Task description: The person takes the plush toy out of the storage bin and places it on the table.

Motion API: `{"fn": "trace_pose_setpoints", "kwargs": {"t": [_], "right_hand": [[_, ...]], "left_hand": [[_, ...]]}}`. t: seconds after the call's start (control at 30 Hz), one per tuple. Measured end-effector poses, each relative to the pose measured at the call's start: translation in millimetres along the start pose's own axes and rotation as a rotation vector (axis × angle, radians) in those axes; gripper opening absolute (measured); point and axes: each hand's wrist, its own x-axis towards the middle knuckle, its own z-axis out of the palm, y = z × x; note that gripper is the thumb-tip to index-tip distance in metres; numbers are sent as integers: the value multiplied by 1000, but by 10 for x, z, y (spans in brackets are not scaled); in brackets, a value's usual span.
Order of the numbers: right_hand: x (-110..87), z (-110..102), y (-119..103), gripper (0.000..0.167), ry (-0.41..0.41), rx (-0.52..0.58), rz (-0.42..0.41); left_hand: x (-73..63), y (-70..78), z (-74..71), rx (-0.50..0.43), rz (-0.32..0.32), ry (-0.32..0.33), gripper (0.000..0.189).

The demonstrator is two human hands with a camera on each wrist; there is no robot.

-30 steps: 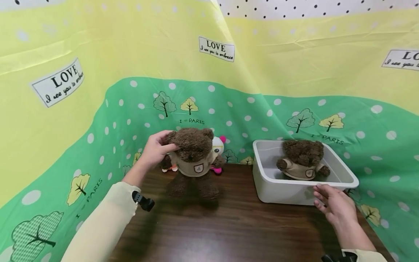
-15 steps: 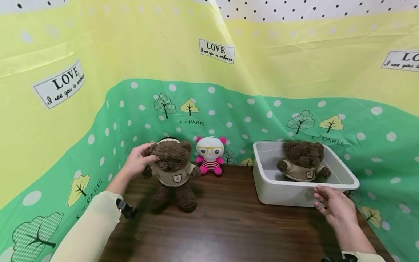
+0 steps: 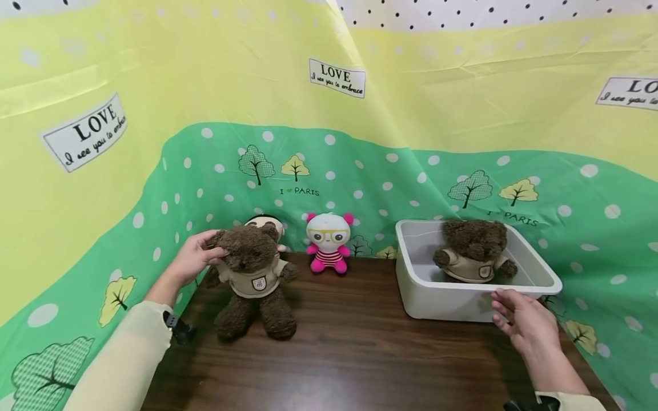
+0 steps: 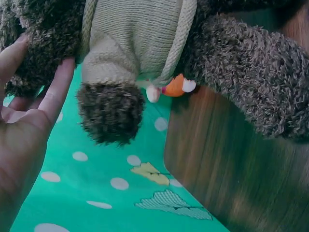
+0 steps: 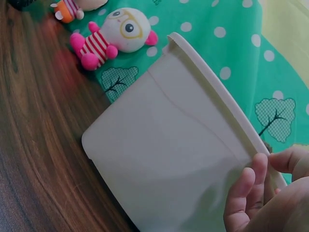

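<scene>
My left hand grips the side of the head of a brown teddy bear in a beige sweater with a badge. The bear is upright at the left of the table, legs hanging toward the wood. In the left wrist view, thumb and fingers dig into the curly fur beside its sweater. At the right, my right hand pinches the front rim of a light grey plastic bin. A matching teddy bear sits inside that bin. The right wrist view shows thumb and fingers on either side of the rim.
A plush panda with pink ears and yellow glasses sits against the back cloth. Another doll is partly hidden behind the held bear. Patterned green and yellow cloth walls the back and sides of the dark wood table.
My left hand has carried the teddy bear leftward and slightly nearer, uncovering the plush panda and part of the other doll. The right hand and the bin have stayed in place.
</scene>
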Motion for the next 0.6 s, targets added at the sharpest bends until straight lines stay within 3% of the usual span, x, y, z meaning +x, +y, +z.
{"fn": "trace_pose_setpoints", "kwargs": {"t": [0.23, 0.47, 0.6], "right_hand": [[8, -7, 5, 19, 9, -3, 3], [5, -17, 12, 19, 6, -16, -5], [5, -10, 9, 18, -6, -19, -15]], "left_hand": [[24, -139, -30, 90, -31, -33, 50], [98, -286, 110, 196, -20, -89, 49], [162, -329, 166, 277, -3, -81, 47]]}}
